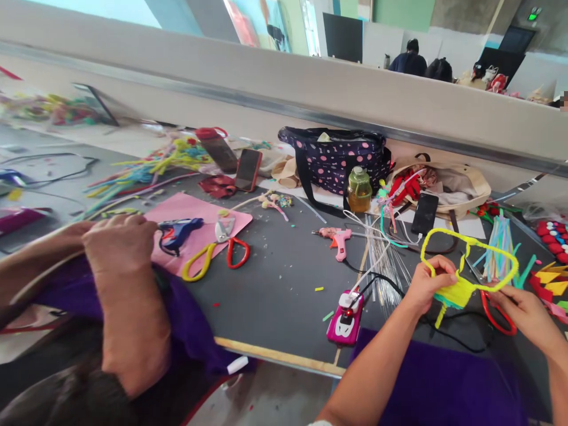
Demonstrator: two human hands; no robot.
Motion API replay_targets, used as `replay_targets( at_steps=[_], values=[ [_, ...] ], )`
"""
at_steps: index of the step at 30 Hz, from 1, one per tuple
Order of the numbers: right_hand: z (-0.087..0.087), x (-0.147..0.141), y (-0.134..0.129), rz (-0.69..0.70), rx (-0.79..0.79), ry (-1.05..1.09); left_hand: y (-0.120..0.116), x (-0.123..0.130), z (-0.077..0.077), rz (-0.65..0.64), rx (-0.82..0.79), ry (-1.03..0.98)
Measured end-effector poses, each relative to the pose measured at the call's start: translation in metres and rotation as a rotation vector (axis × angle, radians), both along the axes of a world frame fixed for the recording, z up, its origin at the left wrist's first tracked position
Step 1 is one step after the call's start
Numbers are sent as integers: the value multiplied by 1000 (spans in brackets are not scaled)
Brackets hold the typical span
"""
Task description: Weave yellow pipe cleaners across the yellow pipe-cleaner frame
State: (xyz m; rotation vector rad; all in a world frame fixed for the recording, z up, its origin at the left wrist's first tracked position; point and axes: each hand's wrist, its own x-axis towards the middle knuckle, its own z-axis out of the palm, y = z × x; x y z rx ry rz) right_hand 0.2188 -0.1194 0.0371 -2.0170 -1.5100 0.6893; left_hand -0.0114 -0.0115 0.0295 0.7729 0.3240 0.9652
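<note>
glue gun (341, 243): pink | bag (339, 160): navy, pink-dotted | power strip (345, 318): magenta, white sockets

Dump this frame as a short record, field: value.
left hand: pinching yellow fuzzy frame
right hand: fingers at the frame's lower right edge
glue gun: pink, lying on table
power strip: magenta, red light lit, plugs in
phone: black, beside beige bag
co-worker's hands: at left, near pink sheet

You get bright, even, daylight-like light over the counter (275, 307), with soft, faint shadows. Its left end is smeared by blur, the middle looks sharper, and your view stretches toward the edges.
</note>
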Motion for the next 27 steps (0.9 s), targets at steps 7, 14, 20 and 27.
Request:
replay_targets(
  at_steps=[7, 14, 20, 27],
  values=[
    [-33, -12, -2, -557, 445, 548, 4, 1, -3, 55, -62, -47],
    [-43, -24, 19, -653, 635, 938, 6, 5, -6, 41, -90, 2],
    [-45, -39, 31, -606, 602, 949, 5, 9, -8, 10, -86, 48],
    [-45, -39, 18, -430, 349, 602, 6, 8, -9, 33, -89, 40]
  ],
)
